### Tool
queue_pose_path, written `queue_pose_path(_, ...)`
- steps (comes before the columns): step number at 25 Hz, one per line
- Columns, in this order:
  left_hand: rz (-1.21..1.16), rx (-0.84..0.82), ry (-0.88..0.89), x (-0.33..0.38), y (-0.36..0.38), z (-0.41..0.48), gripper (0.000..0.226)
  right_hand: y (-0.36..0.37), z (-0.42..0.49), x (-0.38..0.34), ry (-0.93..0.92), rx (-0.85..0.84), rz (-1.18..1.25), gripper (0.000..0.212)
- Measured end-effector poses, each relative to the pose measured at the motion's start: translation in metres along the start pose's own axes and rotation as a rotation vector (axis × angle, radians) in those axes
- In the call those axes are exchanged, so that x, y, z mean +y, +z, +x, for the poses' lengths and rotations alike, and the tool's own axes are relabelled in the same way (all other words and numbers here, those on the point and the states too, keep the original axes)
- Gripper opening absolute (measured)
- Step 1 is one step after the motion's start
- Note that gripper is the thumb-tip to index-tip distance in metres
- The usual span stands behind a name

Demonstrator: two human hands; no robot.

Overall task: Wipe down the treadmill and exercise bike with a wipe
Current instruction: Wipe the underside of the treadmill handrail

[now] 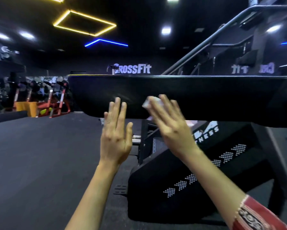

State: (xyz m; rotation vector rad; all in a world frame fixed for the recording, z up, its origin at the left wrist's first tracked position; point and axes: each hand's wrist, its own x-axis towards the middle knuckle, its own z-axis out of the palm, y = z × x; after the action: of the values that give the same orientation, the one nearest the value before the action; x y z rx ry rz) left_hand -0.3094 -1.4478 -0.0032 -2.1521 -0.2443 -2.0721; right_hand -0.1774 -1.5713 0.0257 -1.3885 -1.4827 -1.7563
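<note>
I am partway through the treadmill, working on its side, with the exercise bike not yet in sight.

On the left, my left hand (115,130) is raised with its grip wide, fingers straight and spread, holding nothing; its fingertips overlap the lower edge of the long glossy black side panel of the treadmill (181,95), though I cannot tell whether they touch it.

Just to the right, my right hand (169,123) presses a small crumpled white wipe (150,101) flat against that same panel, pinned under my fingers and blurred with motion. A red patterned sleeve (254,214) covers that forearm.

Next, I judge, the wipe needs to sweep further along the panel toward the black handrail (225,29) at upper right, keeping firm pressure.

Readable writing: on the far wall, white letters spell "CrossFit" (132,69). On the black base housing (189,171) under the panel, white letters end in "NESS"; the beginning is hidden by my right hand.
</note>
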Motion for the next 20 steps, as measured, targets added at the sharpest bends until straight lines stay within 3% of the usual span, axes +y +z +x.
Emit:
queue_pose_path(3,0.008,0.011,0.015,0.016,0.012,0.003,0.051,-0.009,0.008,0.012,-0.174,-0.065,-0.043,0.048)
queue_pose_path(5,0.006,0.002,0.071,0.033,0.024,0.007,0.05,-0.024,-0.016,0.043,-0.138,-0.061,-0.076,0.042)
queue_pose_path(10,0.001,-0.004,0.161,0.066,0.051,0.013,0.049,-0.066,-0.098,0.129,0.23,-0.01,-0.175,0.054)
queue_pose_path(12,-0.012,0.011,0.137,0.075,0.057,0.015,0.05,-0.075,-0.108,0.137,0.41,-0.02,-0.149,0.058)
queue_pose_path(14,-0.017,0.025,0.121,0.082,0.061,0.017,0.051,-0.07,-0.097,0.12,0.54,0.012,-0.069,0.048)
queue_pose_path(16,-0.01,0.032,0.117,0.086,0.063,0.019,0.051,-0.057,-0.071,0.091,0.492,0.003,0.03,0.047)
queue_pose_path(19,0.013,0.033,0.127,0.089,0.063,0.022,0.051,-0.049,-0.037,0.087,0.209,-0.065,-0.023,0.046)
queue_pose_path(20,0.017,0.033,0.129,0.09,0.063,0.023,0.051,-0.051,-0.032,0.099,0.253,-0.048,-0.042,0.046)
